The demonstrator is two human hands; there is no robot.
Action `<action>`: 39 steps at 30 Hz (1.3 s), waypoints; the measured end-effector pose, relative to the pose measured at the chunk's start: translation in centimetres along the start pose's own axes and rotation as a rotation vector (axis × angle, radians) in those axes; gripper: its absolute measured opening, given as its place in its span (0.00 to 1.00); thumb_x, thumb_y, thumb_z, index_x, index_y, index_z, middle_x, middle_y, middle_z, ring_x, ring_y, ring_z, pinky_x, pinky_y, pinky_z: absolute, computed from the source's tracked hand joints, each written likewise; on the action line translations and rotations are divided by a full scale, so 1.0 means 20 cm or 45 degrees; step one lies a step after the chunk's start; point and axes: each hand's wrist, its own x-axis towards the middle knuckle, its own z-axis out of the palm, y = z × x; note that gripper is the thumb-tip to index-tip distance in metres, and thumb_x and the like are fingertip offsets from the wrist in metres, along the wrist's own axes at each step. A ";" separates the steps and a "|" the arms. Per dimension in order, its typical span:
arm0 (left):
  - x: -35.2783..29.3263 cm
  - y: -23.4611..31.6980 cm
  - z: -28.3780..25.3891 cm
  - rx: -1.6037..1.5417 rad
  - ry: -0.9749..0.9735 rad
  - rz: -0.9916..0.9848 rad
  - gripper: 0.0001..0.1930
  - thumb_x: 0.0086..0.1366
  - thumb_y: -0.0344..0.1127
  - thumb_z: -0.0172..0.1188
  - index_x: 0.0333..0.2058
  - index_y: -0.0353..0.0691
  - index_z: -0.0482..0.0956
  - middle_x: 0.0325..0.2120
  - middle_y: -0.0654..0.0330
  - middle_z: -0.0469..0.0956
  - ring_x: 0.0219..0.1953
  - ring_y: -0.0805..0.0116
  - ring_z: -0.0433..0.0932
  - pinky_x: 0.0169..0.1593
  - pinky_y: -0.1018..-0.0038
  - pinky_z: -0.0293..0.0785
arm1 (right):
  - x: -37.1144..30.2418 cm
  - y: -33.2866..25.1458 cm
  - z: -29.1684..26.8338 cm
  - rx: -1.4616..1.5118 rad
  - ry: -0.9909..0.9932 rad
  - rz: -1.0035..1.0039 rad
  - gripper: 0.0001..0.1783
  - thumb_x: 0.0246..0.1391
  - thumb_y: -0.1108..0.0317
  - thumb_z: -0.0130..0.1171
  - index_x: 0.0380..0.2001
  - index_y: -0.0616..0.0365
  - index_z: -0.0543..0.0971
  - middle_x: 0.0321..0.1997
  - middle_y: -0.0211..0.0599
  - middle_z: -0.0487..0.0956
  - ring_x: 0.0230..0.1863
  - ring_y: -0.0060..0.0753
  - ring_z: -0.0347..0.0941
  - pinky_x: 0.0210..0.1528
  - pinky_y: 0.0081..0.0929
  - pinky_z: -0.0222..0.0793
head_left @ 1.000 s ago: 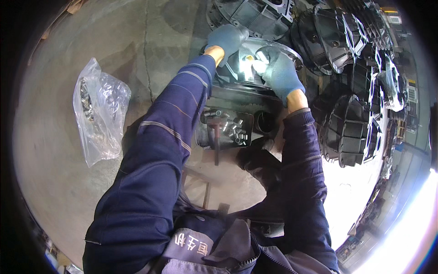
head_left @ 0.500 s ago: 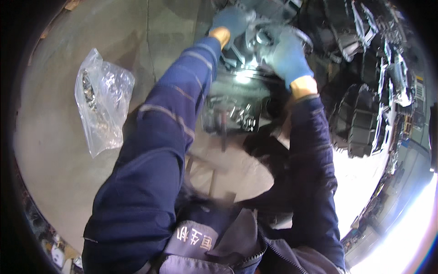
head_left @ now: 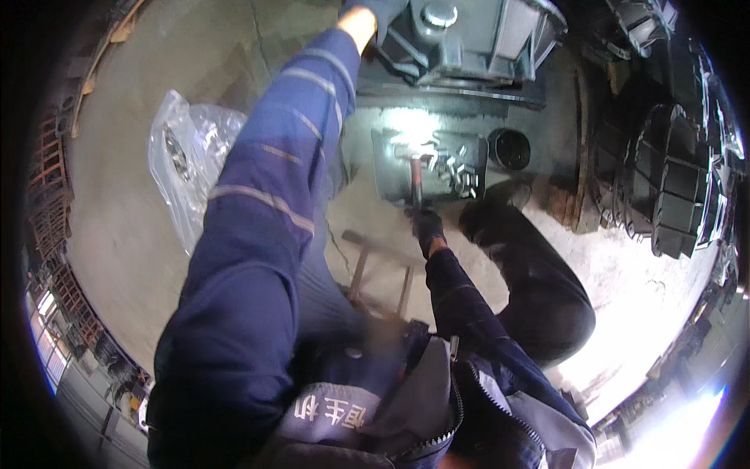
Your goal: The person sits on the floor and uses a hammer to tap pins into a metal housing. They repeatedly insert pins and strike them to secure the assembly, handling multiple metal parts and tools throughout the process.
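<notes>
My left hand (head_left: 378, 11), in a dark blue glove with a yellow cuff, is at the top edge of the picture, against the left side of a large grey metal casting (head_left: 512, 35). Its fingers are partly cut off and hard to make out. A round shiny metal cap (head_left: 439, 14) sits on the casting near that hand. Lower down, my gloved right hand (head_left: 427, 227) is closed around the end of a hammer (head_left: 416, 184) with a red and black handle. The hammer's head rests over a dark tray (head_left: 383, 187) that holds several small shiny metal pieces (head_left: 462, 176).
A clear plastic bag (head_left: 187, 164) of metal parts lies on the floor at left, partly behind my left arm. Right of the tray stands a round black container (head_left: 509, 148). Ribbed dark castings (head_left: 678, 176) are stacked at far right. A metal stool frame (head_left: 379, 262) is near my body.
My right hand has left the casting and come down to the hammer handle at the tray. My left hand stays by the casting, while the view has shifted.
</notes>
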 end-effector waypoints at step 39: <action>0.04 -0.03 -0.02 0.360 -0.216 0.287 0.33 0.73 0.58 0.42 0.42 0.31 0.84 0.45 0.36 0.81 0.51 0.37 0.79 0.56 0.50 0.73 | -1.73 -2.22 -0.84 0.008 0.884 -1.469 0.06 0.60 0.71 0.64 0.33 0.63 0.79 0.25 0.26 0.78 0.24 0.19 0.75 0.25 0.21 0.67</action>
